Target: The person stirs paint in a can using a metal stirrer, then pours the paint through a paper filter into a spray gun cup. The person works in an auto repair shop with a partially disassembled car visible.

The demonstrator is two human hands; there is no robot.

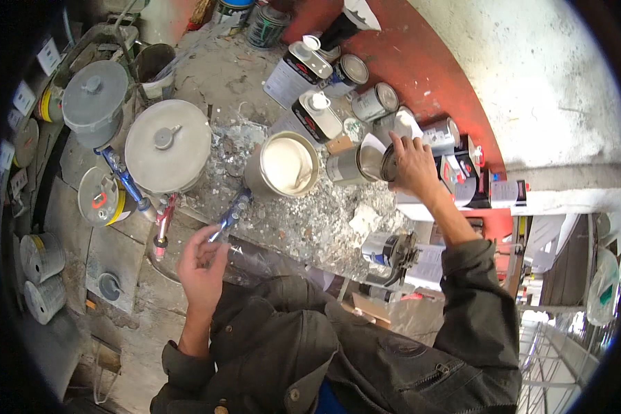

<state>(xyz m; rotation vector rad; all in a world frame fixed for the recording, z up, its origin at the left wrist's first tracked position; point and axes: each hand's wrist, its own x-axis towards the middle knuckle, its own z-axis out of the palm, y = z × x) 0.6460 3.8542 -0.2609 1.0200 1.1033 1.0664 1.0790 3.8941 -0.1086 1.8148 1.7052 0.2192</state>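
Observation:
My right hand (415,165) reaches over the bench, its fingers closed on the edge of a dark round lid (388,164). Right beside the lid stands an open metal can (347,168) with a greyish inside. A tub of cream-white paint (283,163) sits to the left of that can, something like a stirrer lying in the paint. My left hand (203,265) hovers at the bench's near edge, fingers loosely curved and apart from the thumb, with nothing visible in it. Close to its fingertips is a blue spray gun (234,208).
A large lidded drum (167,146) and a grey lidded bucket (94,96) stand at left, near another blue spray gun (123,178) and a red one (164,224). Rectangular tins (317,116) and round cans (375,102) line the back. A clamp-like metal tool (400,255) sits at the near right edge.

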